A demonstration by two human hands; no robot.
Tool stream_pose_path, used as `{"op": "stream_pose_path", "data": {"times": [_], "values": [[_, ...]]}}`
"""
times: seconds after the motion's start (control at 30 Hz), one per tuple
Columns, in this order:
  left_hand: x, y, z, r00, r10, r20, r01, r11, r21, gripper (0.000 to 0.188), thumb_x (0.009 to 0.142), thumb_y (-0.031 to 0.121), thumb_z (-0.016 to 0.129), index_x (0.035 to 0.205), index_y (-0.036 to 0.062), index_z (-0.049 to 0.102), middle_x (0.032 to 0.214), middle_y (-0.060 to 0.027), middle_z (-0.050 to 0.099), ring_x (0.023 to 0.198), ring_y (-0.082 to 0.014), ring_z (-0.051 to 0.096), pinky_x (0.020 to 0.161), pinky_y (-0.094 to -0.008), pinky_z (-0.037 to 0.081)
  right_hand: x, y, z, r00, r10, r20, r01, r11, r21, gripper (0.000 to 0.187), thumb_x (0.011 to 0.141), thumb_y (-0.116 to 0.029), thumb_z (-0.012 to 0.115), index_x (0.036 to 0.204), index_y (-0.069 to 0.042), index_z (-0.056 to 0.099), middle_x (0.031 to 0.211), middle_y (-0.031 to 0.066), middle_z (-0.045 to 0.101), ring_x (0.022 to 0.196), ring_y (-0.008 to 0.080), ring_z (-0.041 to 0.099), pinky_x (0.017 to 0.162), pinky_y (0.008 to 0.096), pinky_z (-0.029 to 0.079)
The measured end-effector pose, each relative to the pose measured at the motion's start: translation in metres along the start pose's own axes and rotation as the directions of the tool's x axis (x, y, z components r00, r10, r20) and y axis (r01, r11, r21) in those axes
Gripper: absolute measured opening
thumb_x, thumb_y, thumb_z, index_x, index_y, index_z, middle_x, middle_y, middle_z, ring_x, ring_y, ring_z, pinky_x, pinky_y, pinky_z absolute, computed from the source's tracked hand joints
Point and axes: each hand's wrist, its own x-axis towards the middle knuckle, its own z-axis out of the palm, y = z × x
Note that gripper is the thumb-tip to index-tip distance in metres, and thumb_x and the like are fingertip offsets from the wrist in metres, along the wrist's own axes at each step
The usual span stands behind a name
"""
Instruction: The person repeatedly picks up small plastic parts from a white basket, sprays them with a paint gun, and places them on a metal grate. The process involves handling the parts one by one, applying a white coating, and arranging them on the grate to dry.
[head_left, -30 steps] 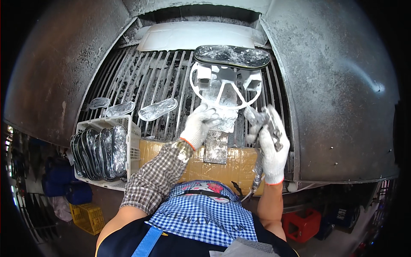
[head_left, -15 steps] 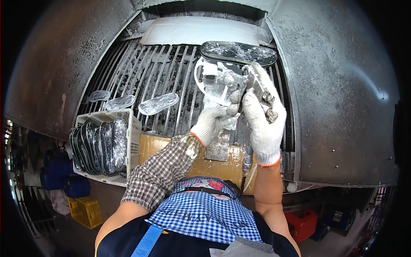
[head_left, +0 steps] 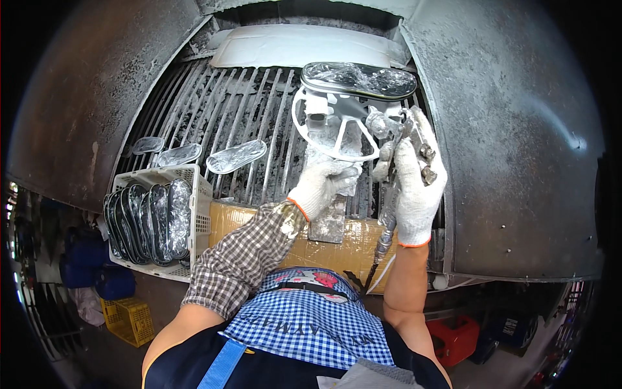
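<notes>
My left hand (head_left: 324,185), in a white knit glove, has curled fingers at the near rim of a white spoked wheel (head_left: 354,157); the exact grip is partly hidden. My right hand (head_left: 418,188), gloved too, is closed around a metal spray gun (head_left: 405,139), whose nozzle end is beside the wheel's right side. A wrapped hose (head_left: 385,240) hangs from the gun. Just beyond the wheel lies a long, dark, sole-shaped piece (head_left: 359,81) with crinkled clear film over its top and a pale edge line. A powder-coated block stands under the wheel.
White-dusted metal bars (head_left: 240,123) form the work surface between dark metal side walls (head_left: 505,142). Film-covered oval pieces (head_left: 236,157) lie on the left bars. A white crate (head_left: 202,207) holds several dark sole-shaped pieces. Taped cardboard (head_left: 246,227) covers the near edge.
My right hand and the spray gun have moved right, away from my left hand, exposing more of the wheel. The sole-shaped piece has shifted slightly left.
</notes>
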Motion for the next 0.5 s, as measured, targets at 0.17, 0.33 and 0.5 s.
{"op": "stream_pose_path", "data": {"times": [0.17, 0.33, 0.5], "values": [[-0.002, 0.002, 0.002, 1.000, 0.018, -0.006, -0.018, 1.000, 0.024, 0.063, 0.092, -0.007, 0.053, 0.154, -0.0056, 0.041, 0.143, -0.0244, 0.059, 0.125, -0.0393, 0.064, 0.108, -0.0566, 0.057, -0.001, 0.001, -0.011, 0.999, -0.041, -0.007, 0.041, 0.999, -0.022, 0.054, 0.107, -0.008, 0.064, 0.156, 0.006, 0.048, 0.130, 0.0118, 0.070, 0.099, 0.0088, 0.067, 0.085, 0.0245, 0.056], [-0.001, 0.001, -0.001, 0.997, 0.041, 0.069, -0.041, 0.999, 0.009, 0.064, 0.091, -0.009, 0.052, 0.154, -0.0063, 0.039, 0.146, -0.0254, 0.057, 0.127, -0.0395, 0.064, 0.112, -0.0551, 0.055, -0.001, -0.007, -0.011, 0.999, -0.016, -0.044, 0.018, 0.999, 0.050, 0.054, 0.108, -0.009, 0.062, 0.158, 0.003, 0.044, 0.099, 0.0058, 0.070, 0.076, 0.0060, 0.062, 0.066, 0.0226, 0.053], [-0.004, 0.005, 0.005, 1.000, 0.010, 0.026, -0.011, 0.999, 0.044, 0.060, 0.092, -0.009, 0.051, 0.152, -0.0096, 0.041, 0.145, -0.0269, 0.057, 0.127, -0.0400, 0.064, 0.113, -0.0505, 0.055, 0.000, -0.012, -0.016, 0.994, 0.018, -0.107, -0.009, 0.996, 0.088, 0.054, 0.108, -0.008, 0.060, 0.158, 0.003, 0.043, 0.094, 0.0049, 0.068, 0.072, 0.0064, 0.060, 0.063, 0.0231, 0.052]]}}
